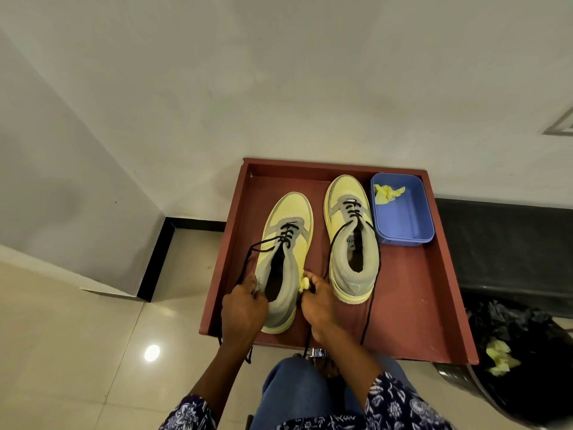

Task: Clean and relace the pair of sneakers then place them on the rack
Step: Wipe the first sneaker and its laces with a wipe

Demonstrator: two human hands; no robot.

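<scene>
A: Where do the sneakers sit?

B: Both lie in the red-brown tray (434,305), toes toward its far edge. The left sneaker (286,243) is along the tray's left side, heel near the near edge; the right sneaker (352,237) is in the middle, nearer the far edge, just beside the blue tub (403,225) in the far right corner.

A: And the hands?

B: The left hand (243,308) has its grip clamped on the left sneaker's heel collar, fingers curled over the rim. The right hand (319,308) is against the same shoe's other side, pinching a small yellow wad (304,282), probably a cloth, though it is too bunched to be sure.

A: Laces?

B: Black laces (286,237) are threaded in the lower eyelets of both shoes; their loose ends trail over the tray's near edge.

A: Anything else?

B: A yellow cloth (387,193) lies in the tub. A black-lined bin (527,352) stands off the tray's near right corner, with yellow scraps (500,358) inside.
</scene>
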